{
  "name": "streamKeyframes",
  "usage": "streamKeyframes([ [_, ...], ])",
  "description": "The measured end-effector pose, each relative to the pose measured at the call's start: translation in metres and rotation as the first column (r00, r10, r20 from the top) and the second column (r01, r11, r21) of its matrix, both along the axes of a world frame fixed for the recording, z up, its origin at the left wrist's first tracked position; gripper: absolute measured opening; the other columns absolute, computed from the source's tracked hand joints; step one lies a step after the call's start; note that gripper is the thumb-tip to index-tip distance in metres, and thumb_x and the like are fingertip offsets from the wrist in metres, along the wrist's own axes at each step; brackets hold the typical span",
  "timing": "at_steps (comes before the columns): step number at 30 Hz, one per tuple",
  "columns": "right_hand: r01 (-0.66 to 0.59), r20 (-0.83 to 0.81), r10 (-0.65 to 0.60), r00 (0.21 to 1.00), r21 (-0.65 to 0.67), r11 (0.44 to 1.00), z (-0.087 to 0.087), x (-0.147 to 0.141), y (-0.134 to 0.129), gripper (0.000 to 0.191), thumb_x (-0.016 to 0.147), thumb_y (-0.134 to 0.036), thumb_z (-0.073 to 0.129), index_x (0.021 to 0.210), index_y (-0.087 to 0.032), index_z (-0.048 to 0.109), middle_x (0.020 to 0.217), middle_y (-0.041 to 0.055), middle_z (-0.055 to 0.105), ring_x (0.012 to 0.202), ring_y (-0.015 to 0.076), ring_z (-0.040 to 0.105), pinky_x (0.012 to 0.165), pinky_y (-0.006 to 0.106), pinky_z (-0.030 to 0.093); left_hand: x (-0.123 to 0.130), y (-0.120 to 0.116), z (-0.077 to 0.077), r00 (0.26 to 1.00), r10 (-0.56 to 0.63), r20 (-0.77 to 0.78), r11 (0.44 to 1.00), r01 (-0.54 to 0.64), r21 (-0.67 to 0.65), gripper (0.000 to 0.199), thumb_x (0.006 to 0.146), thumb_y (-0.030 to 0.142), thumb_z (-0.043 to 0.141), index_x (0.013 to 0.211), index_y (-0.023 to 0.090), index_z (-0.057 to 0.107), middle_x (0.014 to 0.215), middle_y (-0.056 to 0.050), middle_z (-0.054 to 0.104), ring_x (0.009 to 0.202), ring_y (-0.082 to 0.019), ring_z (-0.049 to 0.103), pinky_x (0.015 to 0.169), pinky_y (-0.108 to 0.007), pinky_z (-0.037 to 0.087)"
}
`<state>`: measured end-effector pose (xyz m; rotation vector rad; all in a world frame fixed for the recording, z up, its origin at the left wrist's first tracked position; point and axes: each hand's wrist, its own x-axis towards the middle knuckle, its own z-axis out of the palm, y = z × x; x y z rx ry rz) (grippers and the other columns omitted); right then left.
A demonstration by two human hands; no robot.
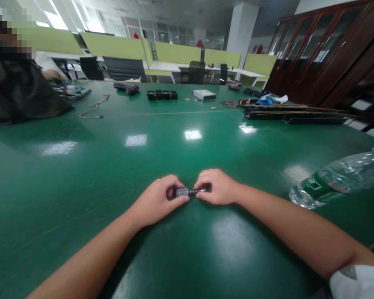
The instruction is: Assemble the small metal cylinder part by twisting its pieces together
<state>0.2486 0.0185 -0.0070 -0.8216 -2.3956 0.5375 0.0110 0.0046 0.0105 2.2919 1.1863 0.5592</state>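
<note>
Low over the green table [162, 158], in the middle of the view, my two hands meet at a small slim object. Its left part is a short grey cylinder [182, 191], gripped between the thumb and fingers of my left hand [160, 199]. From it a thin dark rod [192, 192] runs to the right, and my right hand [217, 187] pinches its far end. Grey cylinder and dark rod lie in one line, roughly level. My fingers cover both ends, so its exact kind cannot be made out.
A water bottle [322, 187] lies tilted beside my right forearm. Long black strips [311, 116] are stacked at the far right. Across the table are a black block-like part [162, 95], a white box [204, 95] and a cord [93, 108]. Another person [21, 87] sits at the left.
</note>
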Motion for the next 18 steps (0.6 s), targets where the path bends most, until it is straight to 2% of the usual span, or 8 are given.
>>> streamKeyframes([
  [10,-0.01,0.016,0.01,1.0,-0.026,1.0,0.0,0.006,0.004,0.006,0.076,-0.02,0.073,0.082,-0.017,0.072,0.078,0.0026,0.069,0.072,0.0142,0.061,0.07,0.026,0.046,0.001,-0.001,0.001,1.0,0.01,-0.002,1.0,-0.01,0.004,0.028,0.083,0.046,0.064,0.088,0.019,0.066,0.072,0.0,0.061,0.065,-0.016,0.056,0.058,-0.025,0.04],
  [18,0.001,0.042,0.005,0.999,-0.134,0.991,0.005,0.026,0.014,0.006,0.073,-0.014,0.071,0.078,-0.015,0.072,0.076,0.0021,0.067,0.07,0.0127,0.06,0.066,0.023,0.047,0.001,-0.001,0.001,1.0,0.014,-0.018,1.0,-0.014,0.002,0.027,0.084,0.046,0.065,0.087,0.019,0.065,0.072,0.0,0.061,0.065,-0.017,0.057,0.06,-0.026,0.04],
])
